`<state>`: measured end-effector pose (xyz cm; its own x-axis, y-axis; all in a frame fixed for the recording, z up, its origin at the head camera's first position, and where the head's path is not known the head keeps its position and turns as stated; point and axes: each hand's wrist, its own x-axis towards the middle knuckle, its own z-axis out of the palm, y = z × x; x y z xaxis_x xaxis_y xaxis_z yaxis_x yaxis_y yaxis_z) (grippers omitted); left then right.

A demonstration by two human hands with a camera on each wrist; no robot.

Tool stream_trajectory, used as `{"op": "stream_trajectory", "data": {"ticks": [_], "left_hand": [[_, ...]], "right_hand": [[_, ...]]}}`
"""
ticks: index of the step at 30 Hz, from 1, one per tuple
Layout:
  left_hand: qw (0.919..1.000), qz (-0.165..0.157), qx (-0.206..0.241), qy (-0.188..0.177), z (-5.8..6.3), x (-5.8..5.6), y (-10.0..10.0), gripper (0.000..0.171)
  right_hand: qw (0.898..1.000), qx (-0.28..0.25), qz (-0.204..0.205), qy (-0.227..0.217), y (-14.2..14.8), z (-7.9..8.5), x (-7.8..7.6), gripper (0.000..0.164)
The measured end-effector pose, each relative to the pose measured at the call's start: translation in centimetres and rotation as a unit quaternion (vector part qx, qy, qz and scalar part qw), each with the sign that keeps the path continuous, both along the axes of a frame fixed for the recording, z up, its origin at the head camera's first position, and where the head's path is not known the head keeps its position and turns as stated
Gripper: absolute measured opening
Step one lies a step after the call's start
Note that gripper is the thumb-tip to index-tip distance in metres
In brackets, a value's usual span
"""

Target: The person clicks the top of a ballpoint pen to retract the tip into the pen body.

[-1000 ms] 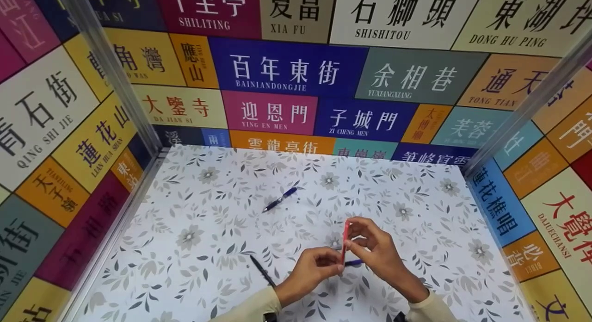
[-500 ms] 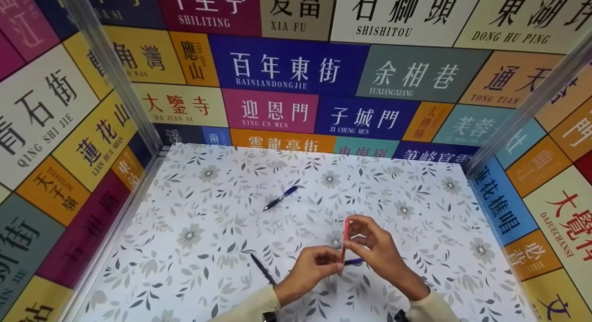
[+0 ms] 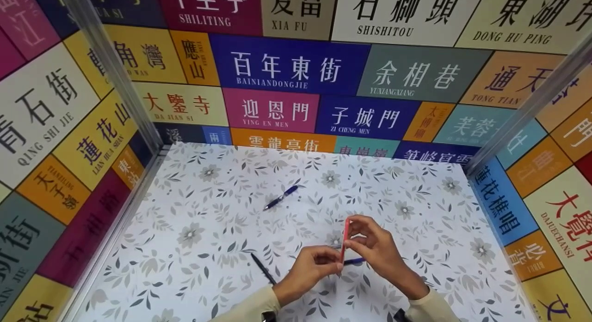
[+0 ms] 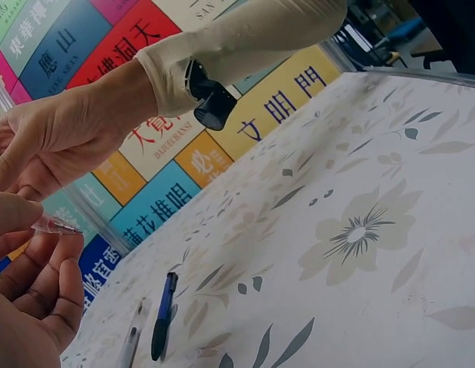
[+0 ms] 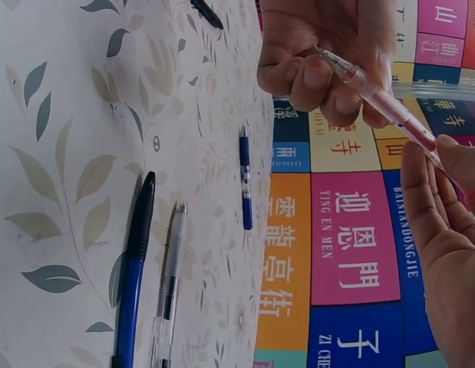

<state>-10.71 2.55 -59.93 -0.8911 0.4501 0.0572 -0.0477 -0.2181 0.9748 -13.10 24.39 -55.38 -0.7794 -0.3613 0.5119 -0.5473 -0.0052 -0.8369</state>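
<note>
A slim pink pen (image 3: 346, 234) with a pointed metal tip is held upright above the table between both hands. My left hand (image 3: 313, 269) pinches its lower part between thumb and fingers. Higher up, my right hand (image 3: 381, 255) grips the pen's upper end with thumb and fingertips. The right wrist view shows the pen's ribbed grip and bare tip pointing past the left fingers. Under the hands lie a blue pen with a black end (image 5: 133, 268) and a clear pen (image 5: 170, 276), both mostly hidden in the head view.
A dark blue pen (image 3: 281, 197) lies further back on the flower-patterned table (image 3: 222, 220). Beside the left forearm rests a black pen (image 3: 262, 268), partly covered by the wrist. Panels with sign lettering (image 3: 286, 67) and metal posts (image 3: 113, 67) enclose the table's back and sides.
</note>
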Motion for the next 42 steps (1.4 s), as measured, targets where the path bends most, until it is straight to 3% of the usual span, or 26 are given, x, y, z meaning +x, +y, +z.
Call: {"op": "stream_trajectory", "data": {"ticks": [9,14,24,34,42], "left_hand": [[0.9998,0.011,-0.016,0.007,0.4,-0.8,-0.3,0.016],[0.998,0.034,-0.044,0.031,0.5,-1.3,-0.6,0.015],[0.9882,0.075,-0.113,0.072,0.3,-2.2,-1.3,0.011],[0.9809,0.108,-0.128,0.098,0.0,-3.2,-2.6,0.01],[0.97,0.124,-0.148,0.148,-0.8,-4.0,-3.3,0.012]], "right_hand": [[0.999,-0.024,-0.03,0.007,-0.3,-0.4,0.0,0.064],[0.998,-0.029,-0.051,0.006,-0.1,-0.7,0.0,0.064],[0.997,-0.02,-0.073,-0.004,0.4,-1.1,0.1,0.061],[0.995,0.0,-0.099,0.005,1.1,-1.9,0.0,0.057],[0.989,0.041,-0.137,-0.035,1.5,-2.6,-0.1,0.055]]}}
